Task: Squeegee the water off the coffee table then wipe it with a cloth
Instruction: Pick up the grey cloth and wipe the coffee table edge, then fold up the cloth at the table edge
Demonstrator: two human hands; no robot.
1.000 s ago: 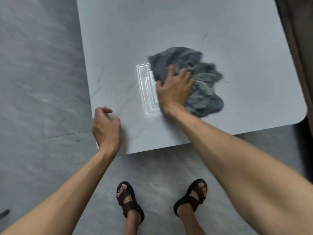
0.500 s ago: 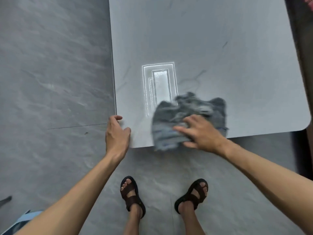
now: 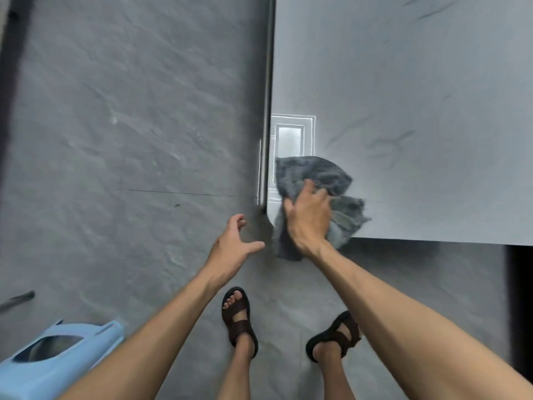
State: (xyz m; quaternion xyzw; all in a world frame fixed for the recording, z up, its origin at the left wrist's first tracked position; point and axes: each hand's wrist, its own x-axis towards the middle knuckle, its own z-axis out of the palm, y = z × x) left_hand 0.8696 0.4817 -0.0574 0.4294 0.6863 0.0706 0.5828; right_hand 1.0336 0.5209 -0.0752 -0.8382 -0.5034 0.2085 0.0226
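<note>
Wiping stage underway: right hand (image 3: 307,219) presses grey cloth (image 3: 314,180) flat-palmed at the worktop (image 3: 418,111) near-left corner, partly overhanging; left hand (image 3: 233,249) open, empty; squeegeeing apparently finished, remaining surface unverified.

Greys nearly everywhere, with one patch of blue

The cloth (image 3: 314,174) under my right hand (image 3: 308,220) is a mottled dark grey, paler at its lower right folds; the coffee table (image 3: 418,96) filling the upper right of the frame is pale grey with thin dark veins (marble-like), the floor (image 3: 129,111) on the left a darker streaked grey, my sandals (image 3: 238,319) dark brown, and the plastic thing (image 3: 57,356) at lower left light blue.
</note>
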